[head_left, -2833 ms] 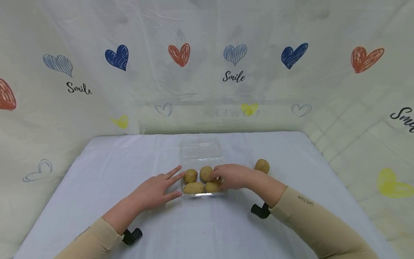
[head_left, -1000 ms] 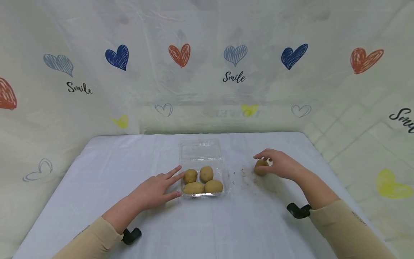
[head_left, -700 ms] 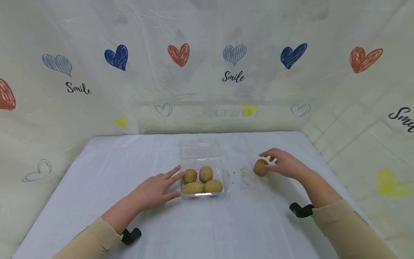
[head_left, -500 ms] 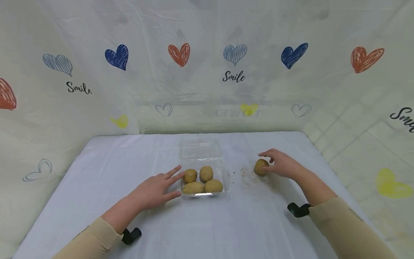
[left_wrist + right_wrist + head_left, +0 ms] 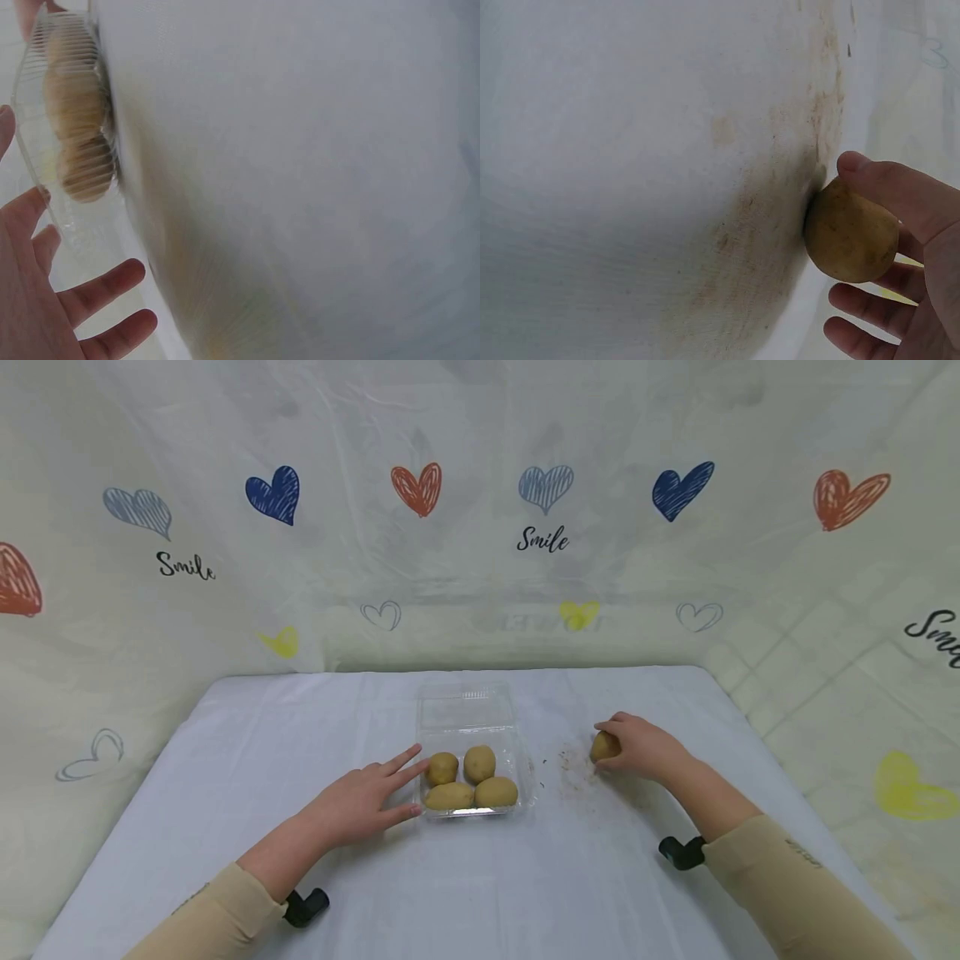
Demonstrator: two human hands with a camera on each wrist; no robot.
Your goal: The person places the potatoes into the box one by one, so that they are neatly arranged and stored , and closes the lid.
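Note:
In the head view, a clear plastic clamshell box (image 5: 525, 777) stands mid-table with its lid (image 5: 463, 710) folded back. Several potatoes (image 5: 448, 796) lie inside it in two rows. My left hand (image 5: 358, 802) rests at the box's left side, fingers spread and straight, fingertips at the rim. Right of the box, my right hand (image 5: 641, 747) grips a single potato (image 5: 604, 746) on the cloth. The right wrist view shows the thumb over that potato (image 5: 851, 236) and fingers behind it. Ribbed box walls (image 5: 75, 45) and potatoes appear in the left wrist view.
Brown dirt specks (image 5: 573, 764) mark the white tablecloth (image 5: 480, 885) between the box and the single potato. A pale curtain (image 5: 480, 568) printed with hearts hangs behind the table and down both sides.
My right hand has left the box's potatoes and moved right to the single potato. Its fingers have since closed round it. The left hand has stayed at the box.

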